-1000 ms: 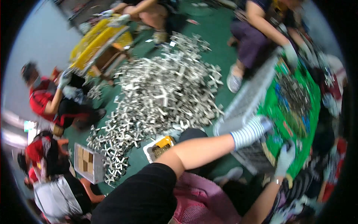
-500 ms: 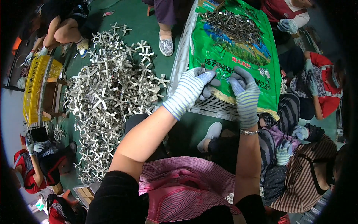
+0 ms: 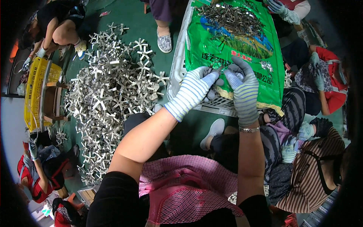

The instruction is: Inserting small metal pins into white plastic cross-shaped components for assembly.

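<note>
Both my hands wear striped white-and-blue gloves with greyish fingertips, and they work close together over the near edge of a green printed sack (image 3: 234, 45). Between the fingertips of my left hand (image 3: 196, 85) a small dark metal piece (image 3: 211, 69) shows; the fingers are closed on it. My right hand (image 3: 244, 89) has its thumb and fingers bent together just beside it. What those fingers pinch is too small to make out. A heap of thin dark metal strips (image 3: 230, 20) lies on the far part of the sack.
The sack covers a white plastic crate (image 3: 176, 72). On the green floor to the left spreads a big pile of star-shaped metal parts (image 3: 109, 90). A yellow basket (image 3: 38, 90) stands beyond it. Several co-workers sit around, one in striped clothing (image 3: 308, 178) close on my right.
My right hand has come in toward the left, its fingers now nearer the left fingertips. The left hand stays closed in nearly the same place. The view has shifted slightly.
</note>
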